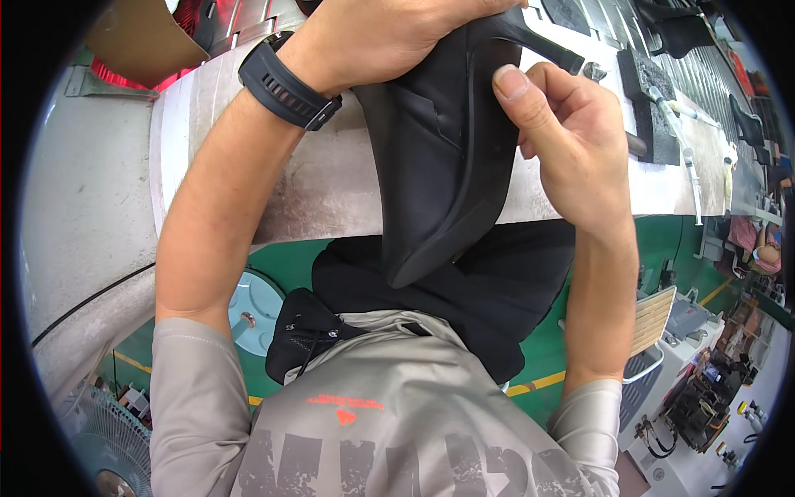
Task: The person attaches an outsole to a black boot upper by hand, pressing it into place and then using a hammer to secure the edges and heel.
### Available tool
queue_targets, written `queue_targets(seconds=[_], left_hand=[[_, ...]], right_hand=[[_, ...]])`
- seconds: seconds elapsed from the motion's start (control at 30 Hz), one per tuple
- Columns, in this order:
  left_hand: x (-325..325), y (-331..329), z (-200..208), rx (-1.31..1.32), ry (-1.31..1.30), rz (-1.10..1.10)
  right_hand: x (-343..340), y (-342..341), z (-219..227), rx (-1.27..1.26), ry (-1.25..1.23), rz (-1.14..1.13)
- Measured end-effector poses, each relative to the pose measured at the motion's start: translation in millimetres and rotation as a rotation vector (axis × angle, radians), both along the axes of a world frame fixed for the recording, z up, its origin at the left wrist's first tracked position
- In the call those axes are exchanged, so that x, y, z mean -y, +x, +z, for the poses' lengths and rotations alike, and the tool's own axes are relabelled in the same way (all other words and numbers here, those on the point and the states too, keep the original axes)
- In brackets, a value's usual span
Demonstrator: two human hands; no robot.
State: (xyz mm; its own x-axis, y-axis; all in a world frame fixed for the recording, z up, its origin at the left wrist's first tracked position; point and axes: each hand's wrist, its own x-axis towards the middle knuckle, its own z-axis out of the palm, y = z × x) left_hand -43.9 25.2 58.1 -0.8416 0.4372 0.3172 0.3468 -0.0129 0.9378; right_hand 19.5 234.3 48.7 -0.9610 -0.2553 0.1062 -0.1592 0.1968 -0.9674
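Note:
A black high-heeled ankle boot [426,178] is tilted over the near edge of the worktable, its pointed toe toward me. Its slim heel [542,45] juts out to the upper right. My left hand [393,37], with a dark watch on the wrist, is closed over the far part of the boot; its fingertips are cut off by the top edge. At the boot's right side is my right hand [575,124], thumb tip against the edge and fingers curled in. Whether anything small sits in those fingers is hidden.
A pale worktable [310,186] runs under the boot. To the right lie a dark foam block [650,99] and a clear tube-like tool [687,153]. More black shoes [679,29] stand on a slatted conveyor at the upper right. A light-blue round stool [257,315] is below the table.

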Motion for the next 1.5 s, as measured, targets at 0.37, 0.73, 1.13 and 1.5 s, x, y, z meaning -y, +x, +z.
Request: queue_targets(seconds=[0.37,0.73,1.13,1.5], left_hand=[[-7,8,9,-0.220,-0.041,0.064],[-6,2,5,-0.225,-0.035,0.067],[-6,1,3,-0.343,-0.077,0.082],[3,-14,-9,-0.214,-0.053,-0.008]], right_hand=[[7,-6,33,-0.092,0.523,0.007],[-1,22,8,-0.104,0.358,-0.053],[29,83,-16,0.255,-0.376,-0.070],[14,17,-10,0.352,-0.343,-0.010]])
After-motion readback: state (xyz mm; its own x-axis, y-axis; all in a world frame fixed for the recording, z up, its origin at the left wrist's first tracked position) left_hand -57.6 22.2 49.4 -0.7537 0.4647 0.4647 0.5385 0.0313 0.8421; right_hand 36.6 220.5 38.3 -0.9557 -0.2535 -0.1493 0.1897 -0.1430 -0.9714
